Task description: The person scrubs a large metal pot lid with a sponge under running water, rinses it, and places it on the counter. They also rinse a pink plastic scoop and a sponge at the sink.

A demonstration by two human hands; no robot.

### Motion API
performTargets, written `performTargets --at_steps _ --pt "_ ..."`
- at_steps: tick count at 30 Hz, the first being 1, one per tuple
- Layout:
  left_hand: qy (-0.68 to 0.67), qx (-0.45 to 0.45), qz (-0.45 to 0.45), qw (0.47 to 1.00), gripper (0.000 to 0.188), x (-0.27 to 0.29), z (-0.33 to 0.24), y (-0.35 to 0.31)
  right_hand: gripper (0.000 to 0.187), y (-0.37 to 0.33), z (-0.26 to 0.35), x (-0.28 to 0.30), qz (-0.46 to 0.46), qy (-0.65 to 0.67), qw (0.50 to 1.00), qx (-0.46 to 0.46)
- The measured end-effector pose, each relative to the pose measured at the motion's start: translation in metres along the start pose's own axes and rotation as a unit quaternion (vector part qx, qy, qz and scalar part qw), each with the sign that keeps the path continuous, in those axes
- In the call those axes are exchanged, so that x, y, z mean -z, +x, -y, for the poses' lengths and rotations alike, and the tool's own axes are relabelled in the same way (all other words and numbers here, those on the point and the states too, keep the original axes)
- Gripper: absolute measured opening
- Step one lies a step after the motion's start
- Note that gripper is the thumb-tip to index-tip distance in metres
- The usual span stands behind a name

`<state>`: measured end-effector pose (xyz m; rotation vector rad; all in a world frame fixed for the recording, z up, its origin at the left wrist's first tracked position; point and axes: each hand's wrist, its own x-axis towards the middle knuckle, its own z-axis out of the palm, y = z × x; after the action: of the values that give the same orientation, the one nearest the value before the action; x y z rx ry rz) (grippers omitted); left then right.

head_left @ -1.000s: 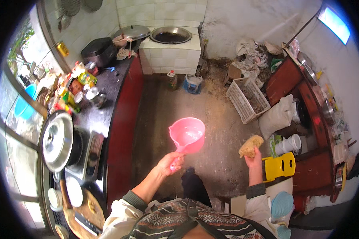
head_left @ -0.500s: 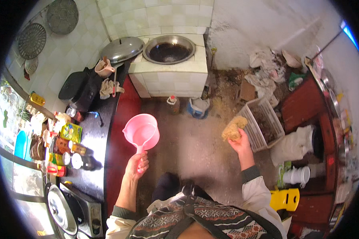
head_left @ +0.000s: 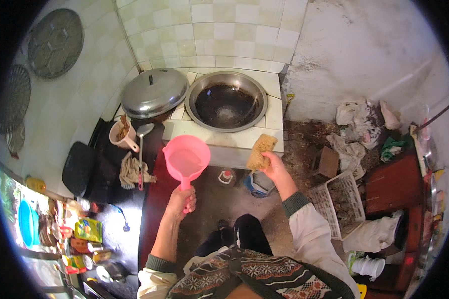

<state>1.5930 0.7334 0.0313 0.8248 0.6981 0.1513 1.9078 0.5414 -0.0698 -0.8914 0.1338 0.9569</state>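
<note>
My left hand is closed round the handle of a pink plastic water dipper, held upright with its bowl away from me. The dipper hangs over the gap between the dark counter and the tiled stove. In my right hand, fingers and thumb grip a tan, fibrous loofah, in front of the stove's front edge. Just beyond both hands, a large metal wok sits in the stove top with dark liquid at its bottom. Its domed metal lid rests to the left.
The dark counter at left holds a cup, a spatula, a rag, jars and packets. Below the stove stand a bottle and a blue container. A white plastic crate lies on the floor at right.
I have stepped nearer to the stove, which now looks larger and lower in view. My right hand has brought the loofah inward and forward; the dipper stays in my left hand.
</note>
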Motion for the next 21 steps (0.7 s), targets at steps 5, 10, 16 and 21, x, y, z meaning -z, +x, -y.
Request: performTargets --at_steps 5,10,16,21 --pt "0.298 -0.003 -0.042 0.954 0.01 -0.048 -0.068 0.122 0.032 0.179 0.016 -0.02 -0.034 -0.052 0.998 -0.01" --pt "0.641 -0.099 -0.159 0.744 0.036 -0.069 -0.072 0.239 0.048 0.306 0.02 -0.059 -0.058 -0.071 0.994 -0.066" --pt "0.745 -0.061 -0.213 0.629 0.032 -0.094 -0.099 0.329 0.048 0.411 0.012 -0.056 -0.106 -0.272 0.952 -0.091" --pt "0.647 -0.025 -0.279 0.709 0.033 -0.093 -0.128 0.377 0.051 0.49 0.0 -0.022 -0.079 -0.4 0.913 -0.031"
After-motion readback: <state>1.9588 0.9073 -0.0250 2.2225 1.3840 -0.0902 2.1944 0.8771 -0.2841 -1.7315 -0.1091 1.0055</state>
